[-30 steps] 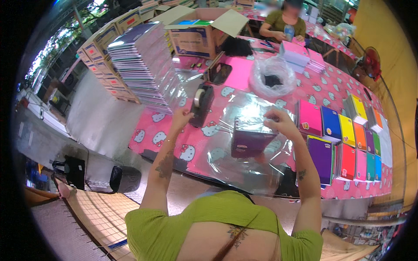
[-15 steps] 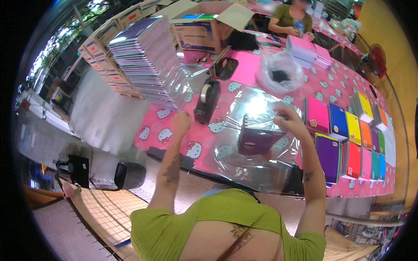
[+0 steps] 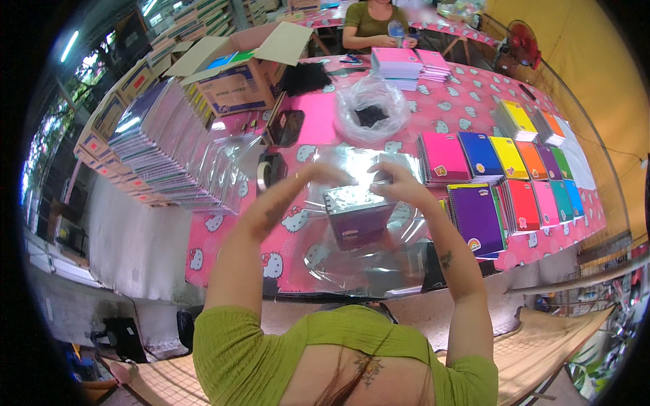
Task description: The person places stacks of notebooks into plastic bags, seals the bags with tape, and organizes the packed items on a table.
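A purple-covered stack of notebooks (image 3: pixel 357 227) stands in front of me, with clear plastic film (image 3: pixel 318 260) spread under and around it. Over its shiny wrapped top, my right hand (image 3: pixel 401 183) has its fingers bent against the film, pinching it at the far side. My left hand (image 3: pixel 330 174) reaches in from the left above the same top; motion smears its fingers, so any small thing in them cannot be made out. A black tape dispenser (image 3: pixel 276 169) with a pale roll sits just beyond my left forearm, which partly covers it.
At left rises a tall stack of plastic-wrapped notebooks (image 3: pixel 169 149), beside an open carton (image 3: pixel 237 88). A clear plastic bag (image 3: pixel 345 111) stands behind the film. Rows of colourful spiral notebooks (image 3: pixel 521 203) fill the right. Across the table sits another person (image 3: pixel 369 30) near pink notebooks (image 3: pixel 396 61).
My left hand has moved right from beside the tape dispenser to above the wrapped notebooks. My right hand stays at their top. The whole view has shifted, turning rightward.
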### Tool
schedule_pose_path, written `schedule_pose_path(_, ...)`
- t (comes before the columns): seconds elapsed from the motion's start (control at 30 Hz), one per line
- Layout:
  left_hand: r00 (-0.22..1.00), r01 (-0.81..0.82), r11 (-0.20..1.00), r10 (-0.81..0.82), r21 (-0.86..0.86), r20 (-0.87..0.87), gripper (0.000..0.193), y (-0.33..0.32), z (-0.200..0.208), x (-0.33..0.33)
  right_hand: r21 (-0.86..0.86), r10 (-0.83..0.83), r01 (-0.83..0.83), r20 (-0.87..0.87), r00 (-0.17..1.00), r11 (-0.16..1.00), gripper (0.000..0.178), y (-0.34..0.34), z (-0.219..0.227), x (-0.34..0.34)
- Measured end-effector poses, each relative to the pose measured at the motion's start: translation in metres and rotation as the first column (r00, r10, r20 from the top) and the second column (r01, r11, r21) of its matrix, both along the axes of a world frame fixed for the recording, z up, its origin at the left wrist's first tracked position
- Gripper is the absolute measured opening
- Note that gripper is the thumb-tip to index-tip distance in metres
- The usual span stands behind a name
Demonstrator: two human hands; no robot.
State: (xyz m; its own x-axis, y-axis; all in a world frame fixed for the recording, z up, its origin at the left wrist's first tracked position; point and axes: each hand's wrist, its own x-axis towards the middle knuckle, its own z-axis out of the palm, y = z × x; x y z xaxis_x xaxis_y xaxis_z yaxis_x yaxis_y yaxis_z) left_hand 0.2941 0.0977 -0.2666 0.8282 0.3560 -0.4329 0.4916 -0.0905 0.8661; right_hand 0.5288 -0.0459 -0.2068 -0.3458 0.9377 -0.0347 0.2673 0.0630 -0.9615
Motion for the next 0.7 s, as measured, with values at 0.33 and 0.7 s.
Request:
schedule_pose_path(0.33, 0.987, -0.118, -0.121, 0.094, 0.986, 0.13, 0.069, -0.161, 0.068, 0.047, -0.399, -0.706, 0.607, -0.565, 0.426, 0.687, 0.015, -0.113, -0.151, -0.015)
schedule_pose_path(0.7, 0.66, -0.751, 0.55, 0.606, 0.365, 0.445, 0.073, -0.199, 0.077, -0.006, -0.437, -0.441, -0.154, -0.897, 0.011, 0.886, 0.071, -0.098, -0.136, -0.066)
